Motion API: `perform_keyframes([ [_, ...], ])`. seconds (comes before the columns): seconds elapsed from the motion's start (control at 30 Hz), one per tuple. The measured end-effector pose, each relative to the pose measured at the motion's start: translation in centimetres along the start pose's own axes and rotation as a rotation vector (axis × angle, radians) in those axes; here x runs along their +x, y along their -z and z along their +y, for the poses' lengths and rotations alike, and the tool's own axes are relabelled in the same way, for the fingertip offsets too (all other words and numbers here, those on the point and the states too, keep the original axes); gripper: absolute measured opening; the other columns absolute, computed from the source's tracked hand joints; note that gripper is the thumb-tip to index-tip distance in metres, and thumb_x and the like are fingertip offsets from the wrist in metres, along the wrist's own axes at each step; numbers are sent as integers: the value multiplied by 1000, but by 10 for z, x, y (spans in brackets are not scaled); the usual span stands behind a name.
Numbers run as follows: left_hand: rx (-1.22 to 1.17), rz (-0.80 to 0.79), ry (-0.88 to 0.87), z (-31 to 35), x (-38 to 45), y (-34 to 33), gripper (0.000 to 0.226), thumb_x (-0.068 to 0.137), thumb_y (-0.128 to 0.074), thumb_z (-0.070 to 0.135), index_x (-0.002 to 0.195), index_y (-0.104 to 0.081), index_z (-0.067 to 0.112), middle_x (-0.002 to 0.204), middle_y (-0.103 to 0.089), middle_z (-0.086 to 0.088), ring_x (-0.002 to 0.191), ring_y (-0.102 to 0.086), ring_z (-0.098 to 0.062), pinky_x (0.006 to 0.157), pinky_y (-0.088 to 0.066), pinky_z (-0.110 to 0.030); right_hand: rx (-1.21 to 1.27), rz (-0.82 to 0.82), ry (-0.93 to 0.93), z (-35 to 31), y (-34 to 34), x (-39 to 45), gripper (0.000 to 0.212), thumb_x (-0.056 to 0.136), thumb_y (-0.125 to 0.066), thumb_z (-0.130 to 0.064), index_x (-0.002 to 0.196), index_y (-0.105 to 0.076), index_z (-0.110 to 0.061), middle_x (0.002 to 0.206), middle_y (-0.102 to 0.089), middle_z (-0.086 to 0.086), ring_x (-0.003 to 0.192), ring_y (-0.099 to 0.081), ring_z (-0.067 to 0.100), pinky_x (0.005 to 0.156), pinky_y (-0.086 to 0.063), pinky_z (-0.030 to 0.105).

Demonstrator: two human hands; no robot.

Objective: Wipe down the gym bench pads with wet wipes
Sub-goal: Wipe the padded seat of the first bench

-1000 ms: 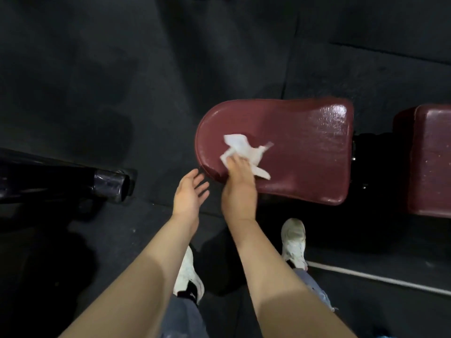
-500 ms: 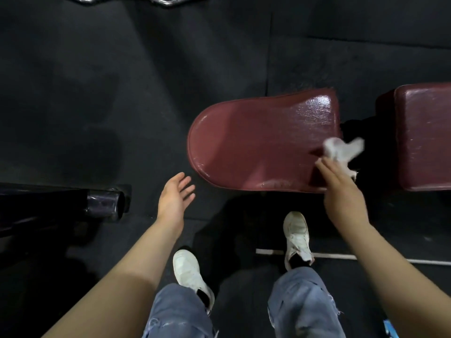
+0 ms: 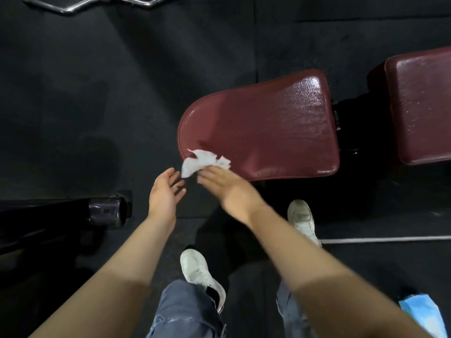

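A dark red seat pad (image 3: 268, 128) with a rounded left end lies in the middle, its surface glossy and wet-looking on the right. A second dark red pad (image 3: 422, 106) sits to its right across a gap. My right hand (image 3: 227, 189) holds a crumpled white wet wipe (image 3: 202, 162) against the near left edge of the seat pad. My left hand (image 3: 166, 191) hovers open, palm up, just left of the wipe, off the pad and holding nothing.
Black rubber flooring surrounds the bench. A black tube end (image 3: 107, 211) juts in from the left. A chrome curl bar (image 3: 97, 3) lies at the top. My white shoes (image 3: 200, 272) stand below the pad. A blue packet (image 3: 422, 313) shows at the lower right.
My right hand has swept the wipe from the pad's right end back to its near left edge. My left hand has stayed open beside the pad.
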State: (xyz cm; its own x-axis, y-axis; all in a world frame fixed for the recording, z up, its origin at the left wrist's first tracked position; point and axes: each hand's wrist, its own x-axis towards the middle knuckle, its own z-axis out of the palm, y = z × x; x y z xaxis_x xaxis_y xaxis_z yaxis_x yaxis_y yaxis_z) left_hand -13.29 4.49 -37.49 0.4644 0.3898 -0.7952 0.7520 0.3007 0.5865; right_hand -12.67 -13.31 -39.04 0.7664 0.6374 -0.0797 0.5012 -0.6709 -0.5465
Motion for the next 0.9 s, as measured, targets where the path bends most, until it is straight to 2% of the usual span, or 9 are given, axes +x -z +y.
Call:
perform_keyframes([
  [0.13,-22,5,14,0,-2,-2,38,100,-38,24,133,-55,17,118,-66,3,106,-65,-14,84,-55,-28,-78,257,-310,77,55,-89,48,83,-40,3,124,-63,-7,130,-60,13,122,-56,29,112,-29,25],
  [0.23,-29,4,20,-3,-7,-11,39,100,-38,23,134,-56,17,120,-65,2,106,-65,-14,84,-55,-28,84,488,-883,98,73,-143,54,88,-40,11,132,-57,-16,134,-57,10,123,-54,26,104,-33,16],
  [0.3,-37,1,24,-5,-9,-18,40,100,-38,23,136,-54,16,123,-65,2,106,-65,-14,86,-55,-29,199,633,-1126,83,59,-141,53,93,-39,4,140,-49,-20,123,-63,13,107,-61,27,95,-42,25],
  [0.37,-46,-5,25,-7,-13,-24,41,101,-38,24,138,-52,17,126,-64,2,107,-65,-15,88,-55,-30,239,820,-1253,59,44,-116,51,98,-39,-6,137,-50,-38,116,-68,5,100,-64,17,94,-46,30],
  [0.43,-52,0,19,-10,-14,-26,41,101,-38,24,139,-52,17,126,-64,3,106,-66,-15,88,-56,-30,240,926,-1303,34,32,-79,41,103,-43,-24,118,-57,-59,117,-68,-7,104,-60,3,97,-41,29],
  [0.5,-62,7,21,-13,-16,-27,41,101,-38,25,138,-53,18,123,-64,4,104,-66,-14,85,-56,-30,314,785,-1195,7,16,-49,45,105,-37,-23,137,-40,-54,147,-43,-3,130,-40,4,113,-27,34],
  [0.6,-86,18,29,-15,-18,-24,40,101,-37,24,136,-55,16,119,-65,3,103,-67,-14,79,-57,-27,265,591,-981,-23,-9,-25,67,89,-39,9,151,-30,-13,160,-22,6,147,-12,14,121,-13,32],
  [0.73,-134,12,14,-11,-18,-16,42,100,-36,23,136,-54,15,123,-65,1,105,-67,-16,79,-57,-27,269,455,-653,-18,-12,-24,69,78,-50,16,143,-43,-6,154,-34,10,146,-19,23,121,-17,41],
  [0.9,-199,29,-11,-10,-20,-10,41,98,-37,23,135,-55,15,121,-67,2,106,-67,-15,82,-57,-28,-10,33,-210,-8,-9,-23,69,86,-48,9,150,-28,-8,160,-21,7,148,-15,23,119,10,30],
])
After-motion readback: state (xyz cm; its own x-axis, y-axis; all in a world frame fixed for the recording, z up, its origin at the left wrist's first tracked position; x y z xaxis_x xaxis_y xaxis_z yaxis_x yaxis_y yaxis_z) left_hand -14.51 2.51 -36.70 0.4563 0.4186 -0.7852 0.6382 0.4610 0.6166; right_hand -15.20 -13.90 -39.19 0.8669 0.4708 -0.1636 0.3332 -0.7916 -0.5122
